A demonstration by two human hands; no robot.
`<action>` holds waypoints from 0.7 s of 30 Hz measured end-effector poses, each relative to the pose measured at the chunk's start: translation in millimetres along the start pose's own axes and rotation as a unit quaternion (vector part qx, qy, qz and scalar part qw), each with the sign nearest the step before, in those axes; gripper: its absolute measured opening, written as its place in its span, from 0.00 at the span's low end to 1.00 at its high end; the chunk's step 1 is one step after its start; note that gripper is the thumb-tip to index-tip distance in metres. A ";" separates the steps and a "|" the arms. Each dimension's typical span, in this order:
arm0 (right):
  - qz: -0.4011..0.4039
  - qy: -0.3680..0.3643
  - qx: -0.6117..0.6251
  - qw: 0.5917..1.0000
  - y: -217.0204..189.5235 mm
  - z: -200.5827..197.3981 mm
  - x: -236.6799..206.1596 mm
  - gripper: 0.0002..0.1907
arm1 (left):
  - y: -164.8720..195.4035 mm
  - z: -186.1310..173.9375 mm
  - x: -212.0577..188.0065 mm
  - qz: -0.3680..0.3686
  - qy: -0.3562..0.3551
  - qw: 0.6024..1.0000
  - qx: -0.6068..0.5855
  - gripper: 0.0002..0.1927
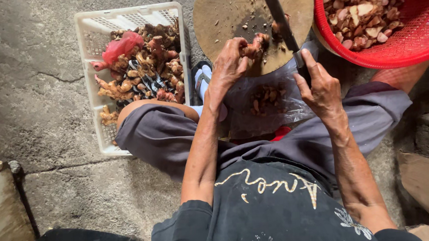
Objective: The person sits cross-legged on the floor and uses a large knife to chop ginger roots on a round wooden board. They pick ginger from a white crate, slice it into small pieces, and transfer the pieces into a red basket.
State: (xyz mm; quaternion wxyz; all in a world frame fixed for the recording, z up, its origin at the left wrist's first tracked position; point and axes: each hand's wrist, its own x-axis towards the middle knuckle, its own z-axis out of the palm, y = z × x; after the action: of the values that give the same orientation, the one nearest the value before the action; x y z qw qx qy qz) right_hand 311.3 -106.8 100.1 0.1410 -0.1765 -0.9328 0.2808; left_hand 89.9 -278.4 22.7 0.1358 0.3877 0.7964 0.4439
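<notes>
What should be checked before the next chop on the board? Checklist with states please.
1. Left hand pins the root piece on the round wooden board: ok.
2. Right hand grips the knife handle: ok.
3. Left fingertips away from the blade: not ok, they sit close beside it.
4. Blade edge resting on the root or raised: cannot tell.
5. Red basket has room for cut pieces: ok, not full to the rim.
6. White crate of whole roots within the left hand's reach: ok, beside the left knee.
</notes>
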 end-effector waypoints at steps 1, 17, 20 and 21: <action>-0.010 0.009 -0.005 1.000 -2.0 0.4 1.5 0.35 | -2.8 -1.1 2.0 0.000 -0.013 1.000 -0.003 0.19; -0.002 -0.002 0.011 1.000 2.9 29.4 11.2 0.34 | -21.4 6.6 10.6 -0.006 0.016 1.000 -0.005 0.19; 0.025 -0.015 0.008 1.000 1.3 31.6 11.6 0.32 | -16.1 7.0 12.3 -0.018 0.020 0.999 -0.019 0.17; 0.039 -0.041 -0.016 0.998 1.4 34.5 14.1 0.32 | -14.6 6.7 12.6 -0.020 0.022 0.999 -0.023 0.17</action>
State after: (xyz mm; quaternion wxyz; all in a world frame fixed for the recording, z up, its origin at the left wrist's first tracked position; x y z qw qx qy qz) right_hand 286.5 -116.3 73.9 0.0889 -0.2030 -0.9347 0.2778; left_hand 78.0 -269.5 8.7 0.1356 0.3587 0.7963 0.4678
